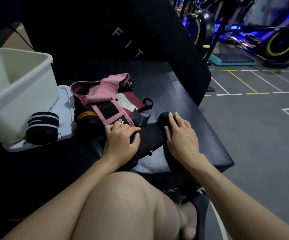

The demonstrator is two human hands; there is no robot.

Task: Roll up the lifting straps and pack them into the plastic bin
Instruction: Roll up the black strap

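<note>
A black strap [149,134] lies across the black padded bench [183,94], its far end wound into a small roll [162,118]. My right hand [182,134] curls its fingers over that roll. My left hand [121,137] lies on the flat part of the strap, thumb hooked around its edge. Just beyond sits a pile of loose straps: a pink one [109,90], a maroon and white one [124,99], and a black one with orange stripes [84,116]. A rolled black strap with white stripes [43,127] stands next to the white plastic bin [17,87], whose visible inside holds nothing.
The bin rests on a white lid [62,108] at the bench's left. The bench's upright black back pad [123,32] rises behind the pile. My bare knee [123,205] is in front. To the right lie grey gym floor, a step platform [234,59] and exercise bikes [279,40].
</note>
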